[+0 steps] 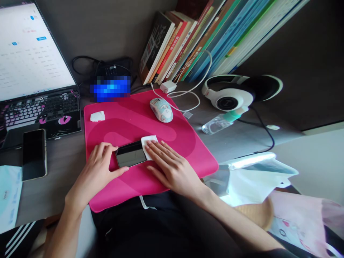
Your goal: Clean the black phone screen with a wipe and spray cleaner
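A smartphone (131,154) with a dark, reflective screen lies flat on the pink desk mat (129,107). My left hand (98,168) grips its left end, with the thumb at the near edge and the index finger at the far edge. My right hand (172,168) rests flat over the phone's right end, fingers stretched out and thumb apart. Beneath those fingers is a folded white tissue (145,140), pressed against the screen and partly hidden. Another small crumpled white tissue (97,116) lies at the mat's upper left.
Left stand a laptop (34,53), a second phone (34,154) and a pale packet (9,195). A patterned mouse (161,110) sits on the mat's far side. Beyond are a charger (168,86) with cable, books (172,46), headphones (228,100), a clear spray bottle (217,123) and bags (249,179).
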### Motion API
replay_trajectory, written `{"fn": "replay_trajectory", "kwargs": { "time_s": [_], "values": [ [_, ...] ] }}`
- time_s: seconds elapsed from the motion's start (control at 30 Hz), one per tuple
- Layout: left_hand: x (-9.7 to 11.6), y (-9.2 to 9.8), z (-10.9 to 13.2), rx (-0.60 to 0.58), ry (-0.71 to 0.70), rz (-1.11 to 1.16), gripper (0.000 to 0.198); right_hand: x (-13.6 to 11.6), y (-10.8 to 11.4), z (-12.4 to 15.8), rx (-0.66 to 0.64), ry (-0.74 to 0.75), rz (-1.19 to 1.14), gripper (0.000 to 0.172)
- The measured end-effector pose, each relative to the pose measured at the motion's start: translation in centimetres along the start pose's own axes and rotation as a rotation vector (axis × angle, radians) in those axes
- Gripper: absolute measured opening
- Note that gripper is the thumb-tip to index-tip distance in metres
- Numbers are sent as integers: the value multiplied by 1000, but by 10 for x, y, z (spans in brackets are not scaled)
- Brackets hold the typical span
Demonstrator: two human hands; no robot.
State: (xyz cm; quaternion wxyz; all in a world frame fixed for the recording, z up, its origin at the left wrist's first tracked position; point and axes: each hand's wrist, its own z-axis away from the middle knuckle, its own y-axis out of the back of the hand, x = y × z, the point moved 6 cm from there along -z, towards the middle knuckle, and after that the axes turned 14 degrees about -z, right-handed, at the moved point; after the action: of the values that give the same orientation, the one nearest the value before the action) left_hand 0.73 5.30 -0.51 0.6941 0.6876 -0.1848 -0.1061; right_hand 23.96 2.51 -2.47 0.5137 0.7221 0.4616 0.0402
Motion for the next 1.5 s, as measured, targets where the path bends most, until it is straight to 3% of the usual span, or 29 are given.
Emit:
{"fn": "replay_trajectory", "kwargs": {
  "time_s": [0.33, 0.6, 0.77, 0.97, 1.13, 1.33, 1.5],
  "values": [
    [-2, -2, 2, 10, -19, 53, 54, -23, 14, 21, -48, -47, 88, 86],
    [-5, -5, 5, -20, -16, 22, 56, 0, -2, 0, -66, -53, 68, 85],
    [0, -1, 3, 46, -26, -21, 54, 12, -7, -11, -83, -69, 14, 83],
    [3, -2, 4, 108, -19, -33, 51, -10, 5, 11, -99, -40, 46, 84],
    [-1, -5, 5, 84, -26, -5, 51, -24, 10, 24, -145, -30, 42, 81],
    [-2, -5, 5, 65, -59, -23, 50, -5, -6, -5, -128, -30, 20, 77],
    [1, -6, 3, 151, -58, -95, 52, 7, -19, -24, -117, -50, -2, 76]
  ]
}}
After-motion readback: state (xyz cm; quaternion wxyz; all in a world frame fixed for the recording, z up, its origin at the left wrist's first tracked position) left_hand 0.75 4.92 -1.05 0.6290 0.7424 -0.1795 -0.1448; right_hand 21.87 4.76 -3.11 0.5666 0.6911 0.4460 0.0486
